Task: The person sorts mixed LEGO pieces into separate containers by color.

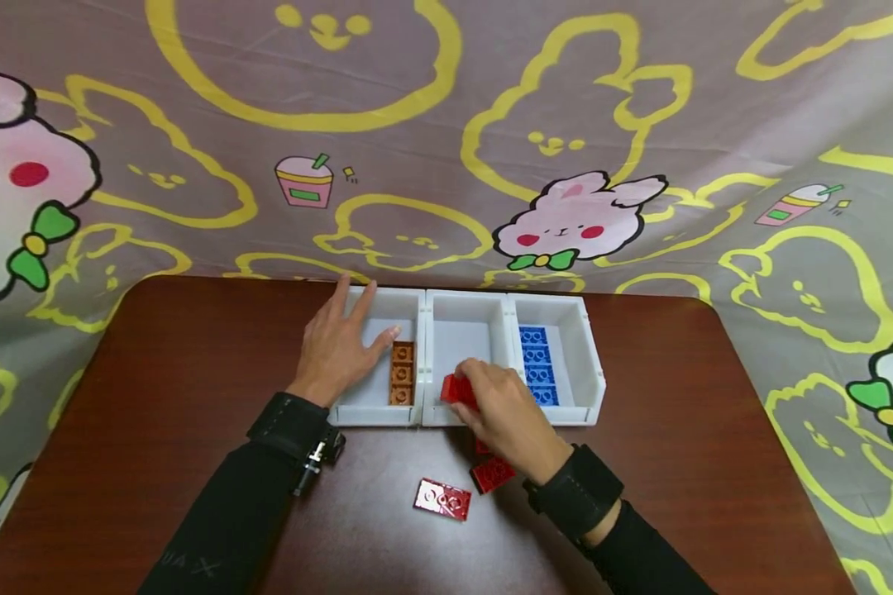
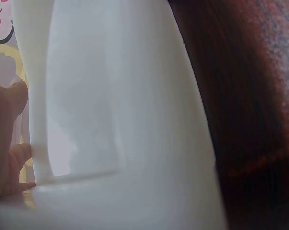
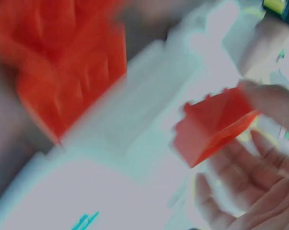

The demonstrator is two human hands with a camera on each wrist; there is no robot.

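Over the front edge of the middle bin (image 1: pixel 465 330) hangs a red brick (image 1: pixel 457 388), pinched in the fingertips of the right hand (image 1: pixel 502 417); the right wrist view is blurred, but the same red brick (image 3: pixel 213 125) seems to sit between thumb and fingers there. That middle compartment looks bare from the head view, so nothing red appears to be sorted yet. To its left, the left bin (image 1: pixel 383 364) holds a column of orange bricks (image 1: pixel 402 373) along its right wall, and the left hand (image 1: pixel 338 347) lies flat across that bin, fingers straight and spread, steadying it rather than clasping anything. On the far side, the right bin (image 1: pixel 558 359) carries a column of blue bricks (image 1: pixel 538 365). Closer to the person, on the brown table (image 1: pixel 193 397), two more red bricks wait: one flat plate (image 1: pixel 442 499) lying apart, another (image 1: pixel 493 474) partly tucked under the right wrist. By the look of it, orange and blue are done, red has barely begun.
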